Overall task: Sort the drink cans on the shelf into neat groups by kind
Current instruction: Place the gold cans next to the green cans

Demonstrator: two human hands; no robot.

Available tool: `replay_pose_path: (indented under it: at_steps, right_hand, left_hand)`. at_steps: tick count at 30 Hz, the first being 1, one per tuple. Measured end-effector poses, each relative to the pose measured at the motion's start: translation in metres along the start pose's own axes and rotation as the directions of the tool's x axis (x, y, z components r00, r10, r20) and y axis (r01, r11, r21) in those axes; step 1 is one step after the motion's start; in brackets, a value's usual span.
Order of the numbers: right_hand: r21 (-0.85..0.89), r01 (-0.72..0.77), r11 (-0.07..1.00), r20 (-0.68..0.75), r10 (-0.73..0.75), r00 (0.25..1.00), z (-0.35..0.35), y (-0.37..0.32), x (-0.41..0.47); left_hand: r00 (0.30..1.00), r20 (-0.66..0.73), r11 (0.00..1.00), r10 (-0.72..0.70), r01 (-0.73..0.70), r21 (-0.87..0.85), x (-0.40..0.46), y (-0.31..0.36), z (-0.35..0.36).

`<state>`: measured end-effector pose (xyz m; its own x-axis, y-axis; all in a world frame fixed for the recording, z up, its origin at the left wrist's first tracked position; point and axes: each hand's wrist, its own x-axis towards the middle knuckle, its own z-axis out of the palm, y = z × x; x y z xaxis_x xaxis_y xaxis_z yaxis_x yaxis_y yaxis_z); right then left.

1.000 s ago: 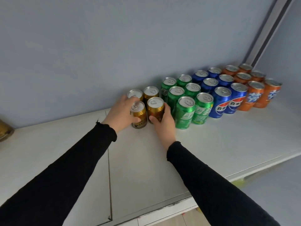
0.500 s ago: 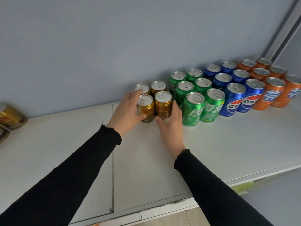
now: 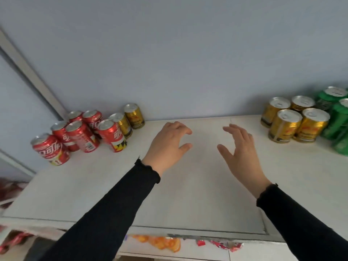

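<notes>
**Both hands empty over mid-shelf**

Hovering above the bare middle of the white shelf [image 3: 188, 194]: left hand [image 3: 166, 146] with fingers curled and parted, gripping nothing; right hand [image 3: 240, 153] with fingers spread, likewise empty. Well apart from every can.

To the right, against the wall: four gold cans [image 3: 293, 121] standing upright in a tight block, touching green cans [image 3: 337, 119] at the frame edge. To the left: loose cluster of red cans [image 3: 79, 134], apparently upright though lens distortion makes tilt hard to judge, with two more gold cans [image 3: 128, 119] just beside them.
</notes>
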<state>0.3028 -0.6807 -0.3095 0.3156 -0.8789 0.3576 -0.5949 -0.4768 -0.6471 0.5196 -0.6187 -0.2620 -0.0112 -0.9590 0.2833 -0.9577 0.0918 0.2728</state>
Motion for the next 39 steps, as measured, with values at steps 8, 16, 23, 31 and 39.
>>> replay_pose_path:
  at_steps: [8, 16, 23, 31, 39]
  right_hand:
    - [0.159, -0.026, 0.987, 0.167, -0.001, 0.986, 0.120, -0.118, 0.032]
    - [0.249, -0.224, 0.942, 0.312, 0.141, 0.940, 0.192, -0.155, 0.123]
    - [0.300, -0.256, 0.919, 0.380, 0.131, 0.916, 0.246, -0.160, 0.161]
    - [0.299, -0.201, 0.933, 0.263, 0.122, 0.957, 0.270, -0.152, 0.164]
    - [0.357, -0.236, 0.904, 0.164, 0.187, 0.968, 0.222, -0.126, 0.128]
  left_hand:
    - [0.997, -0.036, 0.988, -0.071, 0.075, 0.138, -0.020, -0.137, -0.110]
    - [0.851, 0.327, 0.880, -0.411, 0.276, 0.386, 0.047, -0.192, -0.137]
    - [0.767, 0.378, 0.830, -0.519, 0.345, 0.438, 0.070, -0.195, -0.106]
    - [0.735, 0.389, 0.813, -0.555, 0.379, 0.442, 0.071, -0.204, -0.099]
    - [0.809, 0.361, 0.863, -0.464, 0.320, 0.392, 0.073, -0.183, -0.101]
